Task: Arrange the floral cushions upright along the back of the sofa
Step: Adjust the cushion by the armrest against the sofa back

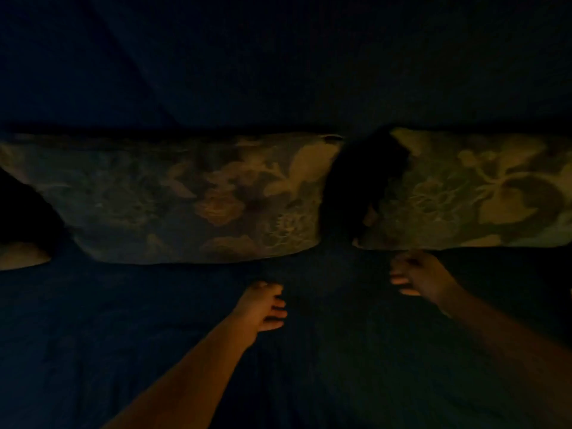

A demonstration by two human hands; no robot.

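Observation:
The scene is very dim. A wide floral cushion (pixel 185 196) stands against the dark blue sofa back (pixel 278 72) at left and centre. A second floral cushion (pixel 470 193) stands to its right, with a dark gap between them. The corner of a third pale cushion (pixel 21 255) shows at the far left edge. My left hand (pixel 263 308) hovers over the seat just below the wide cushion, fingers loosely curled, holding nothing. My right hand (pixel 418 277) is just below the right cushion's lower edge, fingers curled and apart; contact with the cushion is unclear.
The dark blue sofa seat (pixel 154 335) fills the lower half of the view. A black shape (pixel 362 181) lies in the gap between the two cushions; I cannot identify it. Another dark mass (pixel 24 212) sits at the far left.

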